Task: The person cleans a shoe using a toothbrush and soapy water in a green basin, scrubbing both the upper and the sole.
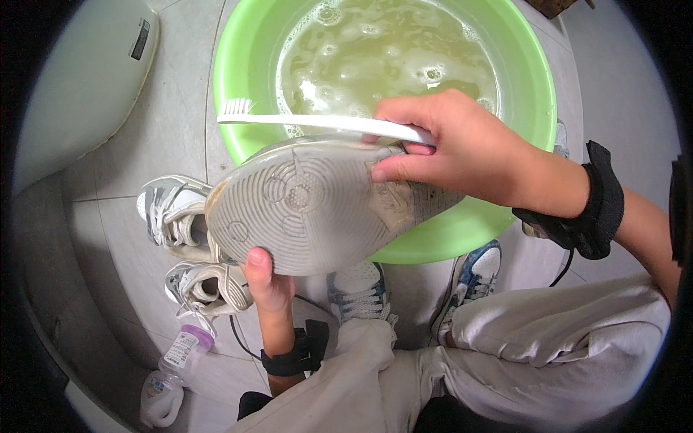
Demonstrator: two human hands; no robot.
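A shoe [303, 206] is held with its grey, ring-patterned sole facing up, over the near edge of a green basin [545, 108]. My left hand [268, 280] grips its lower edge, the thumb on the sole and the other fingers hidden beneath. Across the shoe's far side, my right hand [451, 144] holds a white toothbrush [317, 123], its bristles pointing up at the left end. The right thumb also presses on the sole near the narrow part. Cloudy, foamy water [390, 61] fills the basin.
Two white-grey shoes, one [175, 216] above the other [206, 289], stand on the tiled floor at left. Plastic bottles, one purple-capped [186, 353] and one with a handle [160, 400], lie lower left. A white rounded fixture [86, 79] stands upper left. My shod feet are below the basin.
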